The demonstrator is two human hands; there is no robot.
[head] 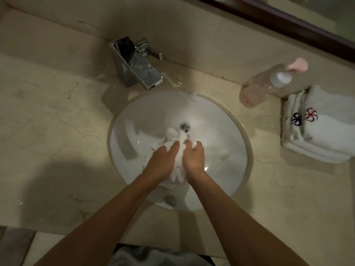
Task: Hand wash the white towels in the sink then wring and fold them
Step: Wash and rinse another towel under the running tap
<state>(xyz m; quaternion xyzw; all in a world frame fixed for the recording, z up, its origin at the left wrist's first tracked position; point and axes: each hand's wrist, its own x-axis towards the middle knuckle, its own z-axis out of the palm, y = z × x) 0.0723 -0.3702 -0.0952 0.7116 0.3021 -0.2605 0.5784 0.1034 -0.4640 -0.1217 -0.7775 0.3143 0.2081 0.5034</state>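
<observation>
A wet white towel (173, 138) is bunched up in the middle of the round white sink (221, 120). My left hand (163, 160) grips the towel on its left side. My right hand (193, 157) grips it on the right, close beside the other hand. The towel bulges out above my fingers and hangs below my palms. Water streams from the chrome faucet (138, 69) into the bowl near the drain (184, 127).
A stack of folded white towels (317, 135) with embroidered flower marks lies on the beige marble counter (57, 116) at right. A clear soap bottle (269, 85) with a pink top lies behind them. A dark mirror frame (288, 22) runs along the back right.
</observation>
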